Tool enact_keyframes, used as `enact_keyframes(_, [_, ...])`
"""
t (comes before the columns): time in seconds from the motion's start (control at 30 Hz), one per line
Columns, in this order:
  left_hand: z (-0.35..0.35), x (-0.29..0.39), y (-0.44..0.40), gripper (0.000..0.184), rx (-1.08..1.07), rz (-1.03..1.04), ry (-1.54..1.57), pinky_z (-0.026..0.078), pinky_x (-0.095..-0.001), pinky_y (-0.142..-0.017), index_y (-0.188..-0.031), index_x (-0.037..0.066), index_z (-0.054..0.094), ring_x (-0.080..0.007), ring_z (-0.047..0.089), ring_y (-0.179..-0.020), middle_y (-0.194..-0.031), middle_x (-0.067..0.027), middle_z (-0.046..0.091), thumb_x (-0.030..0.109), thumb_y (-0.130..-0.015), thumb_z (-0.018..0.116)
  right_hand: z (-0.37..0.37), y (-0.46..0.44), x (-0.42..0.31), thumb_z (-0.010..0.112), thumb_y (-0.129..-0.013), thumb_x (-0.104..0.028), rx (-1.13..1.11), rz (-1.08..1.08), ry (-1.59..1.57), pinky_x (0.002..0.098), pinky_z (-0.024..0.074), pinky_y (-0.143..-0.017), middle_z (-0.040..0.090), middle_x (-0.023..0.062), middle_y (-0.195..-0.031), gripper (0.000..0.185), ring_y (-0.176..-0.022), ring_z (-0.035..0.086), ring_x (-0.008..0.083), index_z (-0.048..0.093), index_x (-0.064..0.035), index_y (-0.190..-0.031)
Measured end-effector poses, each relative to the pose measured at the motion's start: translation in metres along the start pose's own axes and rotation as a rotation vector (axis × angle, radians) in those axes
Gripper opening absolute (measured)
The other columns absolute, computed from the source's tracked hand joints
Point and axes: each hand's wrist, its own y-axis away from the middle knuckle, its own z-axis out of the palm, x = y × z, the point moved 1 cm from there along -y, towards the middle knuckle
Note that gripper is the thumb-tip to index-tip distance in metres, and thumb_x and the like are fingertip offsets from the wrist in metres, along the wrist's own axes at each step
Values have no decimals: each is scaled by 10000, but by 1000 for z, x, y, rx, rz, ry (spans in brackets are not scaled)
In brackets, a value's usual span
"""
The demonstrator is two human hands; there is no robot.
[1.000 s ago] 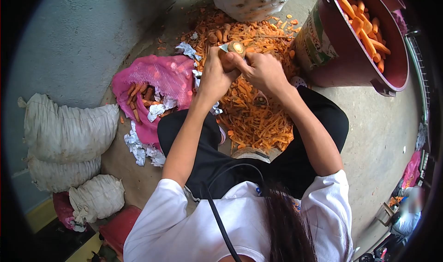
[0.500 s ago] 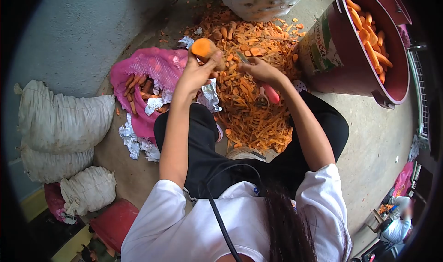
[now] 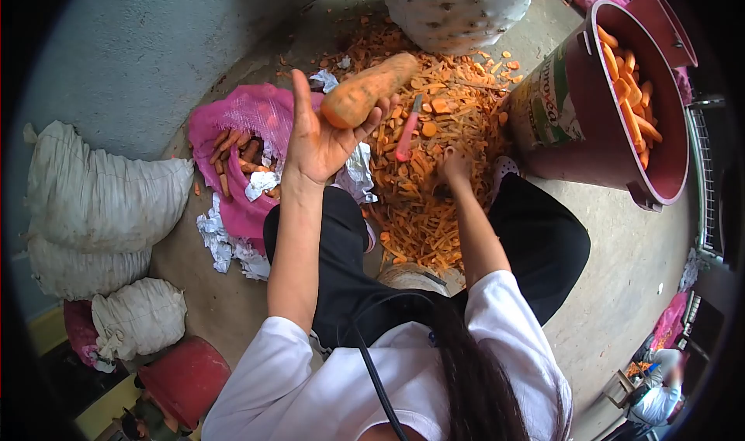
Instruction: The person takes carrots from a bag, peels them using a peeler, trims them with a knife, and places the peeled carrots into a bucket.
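Observation:
A large unpeeled carrot (image 3: 365,92) rests across the palm of my left hand (image 3: 322,142), its thumb stretched out and its fingers behind the carrot. My right hand (image 3: 454,168) reaches down to the pile of orange peelings (image 3: 423,200); its fingers are partly hidden there, and what they hold, if anything, cannot be made out. A knife with a pink-red handle (image 3: 407,137) lies on the peelings between my hands. Cut carrot pieces (image 3: 442,105) are scattered beyond it.
At the right stands a maroon bin (image 3: 574,130) of peeled carrots. A pink mesh bag (image 3: 248,107) with carrots and crumpled paper is at the left. White sacks (image 3: 109,192) lie farther left; a large white sack (image 3: 458,14) stands ahead. Another person (image 3: 660,394) sits lower right.
My left hand has turned palm up with the carrot. The knife has left my right hand and lies on the peelings; that hand has moved down into the pile.

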Motion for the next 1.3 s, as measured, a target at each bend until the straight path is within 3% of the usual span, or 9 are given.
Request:
enact_keyframes(0.07, [-11, 1, -5, 788, 33, 21, 19, 532, -389, -859, -1337, -146, 225, -339, 523, -1107, -1249, -324, 411, 467, -917, 489, 11, 26, 3, 546, -912, -281, 56, 53, 17, 387, 502, -823, 474, 275, -1234, 548, -1040, 573, 317, 356, 58, -1298])
enact_keyframes(0.17, [-4, -1, -4, 576, 152, 101, -174, 530, -382, -796, -1295, -105, 339, -302, 568, -1006, -1131, -244, 516, 286, -906, 505, -14, 29, 4, 524, -924, -208, -276, 190, -428, 368, 460, -915, 411, 247, -1327, 492, -1169, 486, 298, 345, 4, -1330])
enact_keyframes(0.23, [-9, -5, -6, 545, 151, 114, -200, 530, -386, -792, -1267, -92, 378, -293, 579, -981, -1084, -215, 545, 275, -890, 523, 15, 14, 20, 503, -925, -157, -64, 70, -670, 356, 463, -909, 427, 229, -1334, 468, -1138, 514, 291, 339, -12, -1338])
enact_keyframes(0.47, [-15, -28, -19, 468, 137, 46, -155, 515, -377, -753, -1200, -23, 447, -240, 578, -911, -1052, -150, 557, 348, -925, 524, -47, -27, 27, 440, -943, -147, 139, -335, -863, 347, 539, -698, 577, 184, -1066, 308, -832, 649, 290, 375, 5, -1203])
enact_keyframes(0.57, [-8, -38, -21, 440, 181, 75, -301, 527, -367, -735, -1184, -13, 473, -223, 597, -888, -983, -122, 584, 341, -930, 530, -223, 78, -36, 459, -954, -200, -176, -333, -1372, 369, 551, -647, 586, 103, -824, 216, -797, 664, 287, 417, -45, -1098])
enact_keyframes(0.73, [-5, -58, -26, 417, 232, 58, -292, 545, -348, -724, -1149, 26, 528, -200, 636, -824, -931, -85, 634, 386, -943, 483, -317, 158, -59, 470, -975, -256, -179, -717, -1966, 289, 517, -507, 369, -13, -629, 161, -430, 419, 80, 413, -106, -981])
enact_keyframes(0.87, [-1, -74, -27, 419, 308, 32, -271, 541, -316, -761, -1155, 45, 512, -181, 611, -869, -982, -81, 604, 404, -973, 394, -303, 166, -77, 465, -979, -295, 103, -917, -1893, 246, 439, -385, 273, -41, -567, 187, -395, 304, 53, 383, -136, -924])
enact_keyframes(0.9, [-1, -77, -27, 420, 273, 8, -287, 540, -306, -767, -1165, 44, 496, -169, 594, -885, -989, -75, 583, 403, -978, 387, -297, 164, -80, 491, -972, -286, 84, -857, -1960, 191, 280, -360, 327, -34, -592, 235, -431, 296, 30, 320, -126, -966])
enact_keyframes(1.3, [-5, -92, -25, 377, 216, 12, -374, 525, -274, -696, -956, 123, 599, -162, 637, -789, -897, -54, 641, 440, -971, 396, -289, 155, -74, 534, -953, -273, 51, -722, -1948, 187, 285, -359, 371, -34, -606, 245, -455, 351, 24, 361, -100, -935])
